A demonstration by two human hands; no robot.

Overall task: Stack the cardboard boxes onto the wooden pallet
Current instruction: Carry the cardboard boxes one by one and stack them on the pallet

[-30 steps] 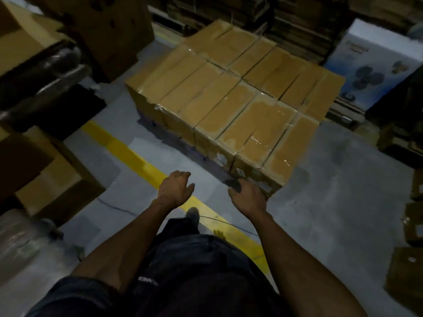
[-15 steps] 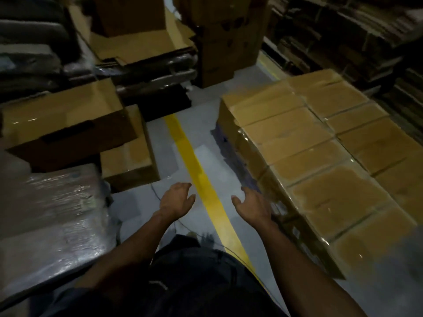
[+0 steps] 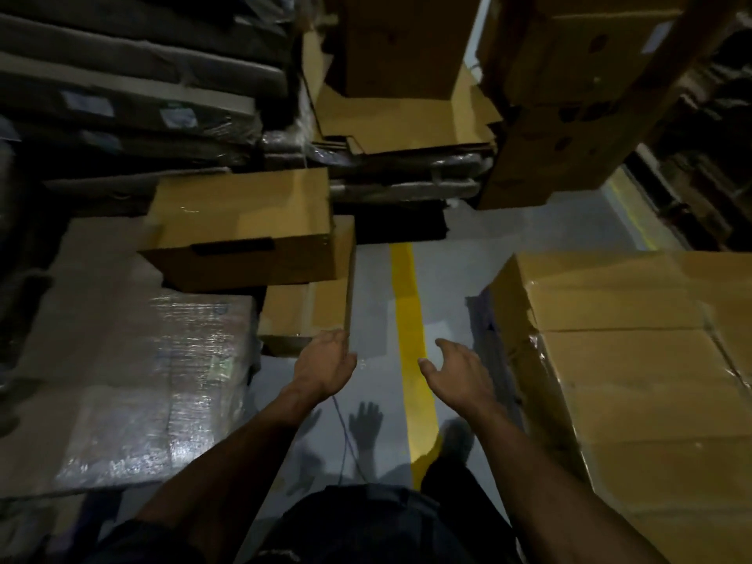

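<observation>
Cardboard boxes [image 3: 635,360] stacked at 3 o'clock, film-wrapped, pallet under them hidden. Left hand [image 3: 325,370] and right hand [image 3: 457,376] both out front over grey floor [image 3: 374,287], fingers relaxed and spread, holding nothing. Left fingertips near small box [image 3: 305,309] at 11 o'clock. Yellow line [image 3: 409,319] runs between hands.

Tan taped cardboard boxes [image 3: 635,360] packed flat at right, two more boxes [image 3: 244,234] stacked left
</observation>
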